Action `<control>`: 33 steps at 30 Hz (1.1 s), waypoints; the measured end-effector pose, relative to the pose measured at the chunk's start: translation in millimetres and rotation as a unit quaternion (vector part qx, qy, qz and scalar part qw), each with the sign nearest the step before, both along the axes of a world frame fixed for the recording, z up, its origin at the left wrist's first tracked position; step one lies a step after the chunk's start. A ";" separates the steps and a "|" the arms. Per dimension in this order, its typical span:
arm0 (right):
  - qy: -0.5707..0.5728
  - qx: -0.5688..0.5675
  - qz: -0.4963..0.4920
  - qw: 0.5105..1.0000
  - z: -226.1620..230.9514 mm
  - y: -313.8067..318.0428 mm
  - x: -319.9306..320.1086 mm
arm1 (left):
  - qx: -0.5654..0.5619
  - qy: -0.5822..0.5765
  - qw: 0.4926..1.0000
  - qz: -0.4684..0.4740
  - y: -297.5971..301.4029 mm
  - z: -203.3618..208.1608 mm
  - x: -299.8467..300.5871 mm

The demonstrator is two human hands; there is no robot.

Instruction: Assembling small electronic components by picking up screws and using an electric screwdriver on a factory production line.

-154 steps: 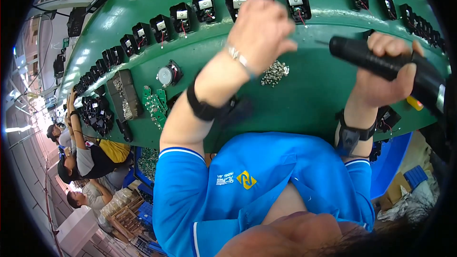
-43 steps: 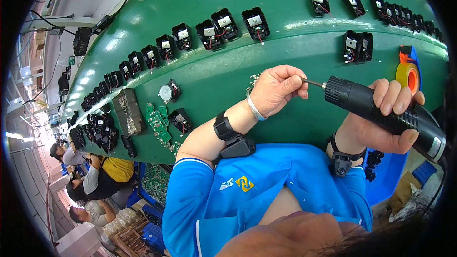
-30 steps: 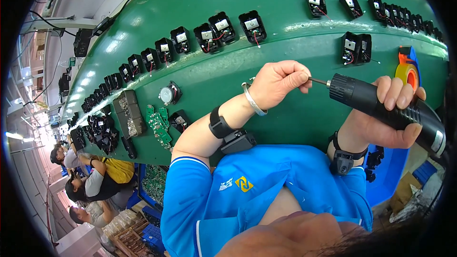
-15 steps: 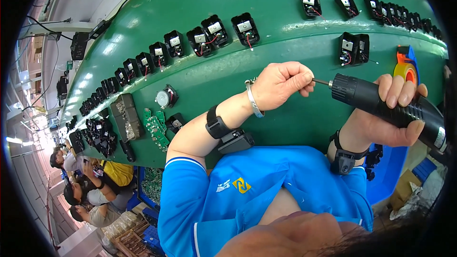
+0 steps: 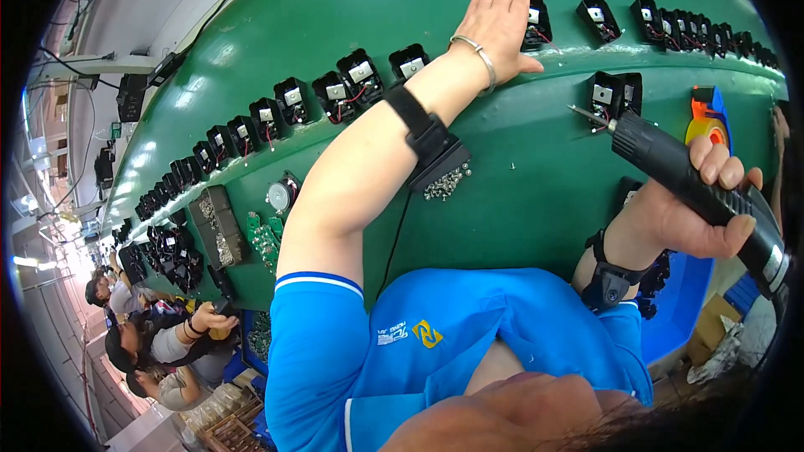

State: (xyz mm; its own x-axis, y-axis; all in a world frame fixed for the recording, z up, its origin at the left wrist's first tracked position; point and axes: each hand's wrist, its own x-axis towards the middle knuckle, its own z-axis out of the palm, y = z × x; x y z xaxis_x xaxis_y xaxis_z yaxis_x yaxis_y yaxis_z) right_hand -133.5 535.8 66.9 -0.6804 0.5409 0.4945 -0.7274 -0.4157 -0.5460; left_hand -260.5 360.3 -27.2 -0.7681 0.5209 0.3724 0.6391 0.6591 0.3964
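Your left hand lies spread, touching a black housing near the counter's far edge. Your right hand grips the electric screwdriver.

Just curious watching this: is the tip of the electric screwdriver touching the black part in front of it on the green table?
Cannot tell. In the head view the screwdriver tip ends right at the black part's edge; no plain gap or contact shows.

The desk is glossy green. Black housings with red wires line its far edge. The electric screwdriver is black, the tape roll orange and yellow, the sleeve blue with white trim.
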 end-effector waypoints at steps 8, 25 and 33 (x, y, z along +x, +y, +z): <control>-0.011 0.059 -0.003 0.998 -12.3 -12.7 -32.5 | -0.018 -0.080 0.997 0.011 16.0 -7.3 -8.6; -0.120 0.053 -0.008 0.991 -49.9 -60.0 -83.5 | 0.055 -0.086 0.993 -0.058 -37.5 1.8 32.7; -0.120 0.053 0.003 0.991 -53.7 -62.7 -86.3 | 0.047 -0.066 0.995 -0.052 -37.3 3.4 35.0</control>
